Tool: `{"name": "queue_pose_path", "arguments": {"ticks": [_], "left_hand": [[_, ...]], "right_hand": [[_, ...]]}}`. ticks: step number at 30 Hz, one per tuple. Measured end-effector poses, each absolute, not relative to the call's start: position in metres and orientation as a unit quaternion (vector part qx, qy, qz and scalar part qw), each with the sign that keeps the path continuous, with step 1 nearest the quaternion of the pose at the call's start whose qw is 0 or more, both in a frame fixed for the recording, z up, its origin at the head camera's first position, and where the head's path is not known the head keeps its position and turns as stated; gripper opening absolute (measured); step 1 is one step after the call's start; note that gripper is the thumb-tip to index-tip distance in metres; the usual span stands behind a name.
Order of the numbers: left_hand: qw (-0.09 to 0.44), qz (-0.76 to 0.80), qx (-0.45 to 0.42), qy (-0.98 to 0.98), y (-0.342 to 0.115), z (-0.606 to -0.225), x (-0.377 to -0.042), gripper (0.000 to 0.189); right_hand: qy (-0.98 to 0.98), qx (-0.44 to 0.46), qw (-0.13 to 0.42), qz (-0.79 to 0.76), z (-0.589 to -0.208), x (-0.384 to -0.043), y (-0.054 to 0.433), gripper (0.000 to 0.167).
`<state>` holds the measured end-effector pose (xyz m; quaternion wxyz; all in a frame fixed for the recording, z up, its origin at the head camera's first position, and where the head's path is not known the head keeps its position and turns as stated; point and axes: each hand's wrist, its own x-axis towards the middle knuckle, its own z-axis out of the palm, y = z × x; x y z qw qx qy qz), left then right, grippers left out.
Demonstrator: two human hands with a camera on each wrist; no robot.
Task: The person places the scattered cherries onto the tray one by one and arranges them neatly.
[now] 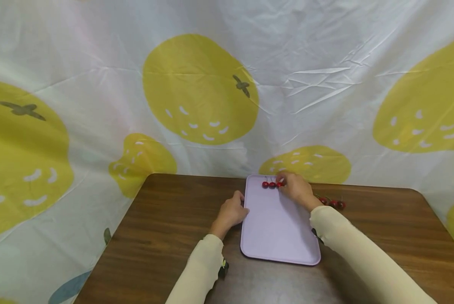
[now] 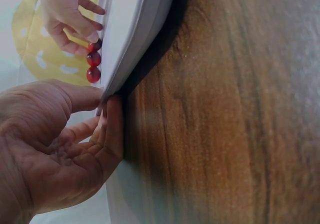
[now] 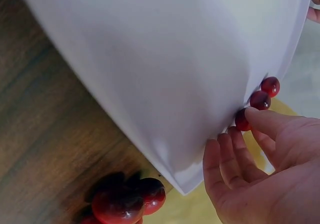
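Three red cherries (image 1: 272, 185) lie in a row near the far edge of a pale lilac tray (image 1: 276, 228). My right hand (image 1: 297, 188) pinches the rightmost cherry (image 3: 242, 120) between thumb and fingers, right beside the other two. With the thumb on top of the rim and fingers beneath, my left hand (image 2: 75, 134) grips the tray's left edge. In the left wrist view, the row of cherries (image 2: 93, 59) shows beyond that thumb.
Several more cherries (image 1: 333, 204) lie on the brown wooden table (image 1: 181, 223), to the right of the tray near my right wrist. Behind the table hangs a white cloth (image 1: 306, 84) printed with yellow fruit.
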<state>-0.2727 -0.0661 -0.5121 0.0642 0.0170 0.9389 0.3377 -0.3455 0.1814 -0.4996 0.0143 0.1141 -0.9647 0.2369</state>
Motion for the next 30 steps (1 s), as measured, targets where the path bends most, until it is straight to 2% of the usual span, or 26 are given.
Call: {"name": "queue_pose_path", "arguments": {"ticks": [8, 15, 21, 30], "left_hand": [[0.061, 0.338, 0.027, 0.939, -0.063, -0.51, -0.272, 0.034], [0.062, 0.337, 0.033, 0.939, -0.06, -0.512, -0.273, 0.033], [0.046, 0.331, 0.05, 0.941, -0.062, -0.513, -0.274, 0.034], [0.052, 0.34, 0.044, 0.938, -0.066, -0.516, -0.275, 0.034]], "right_hand": [[-0.954, 0.137, 0.03, 0.265, -0.501, -0.341, 0.193, 0.04], [-0.941, 0.141, 0.055, 0.302, -0.497, -0.318, 0.214, 0.038], [-0.925, 0.132, 0.137, 0.33, -0.5, -0.291, 0.235, 0.021], [-0.909, 0.085, 0.206, 0.352, -0.511, -0.264, 0.266, 0.025]]}}
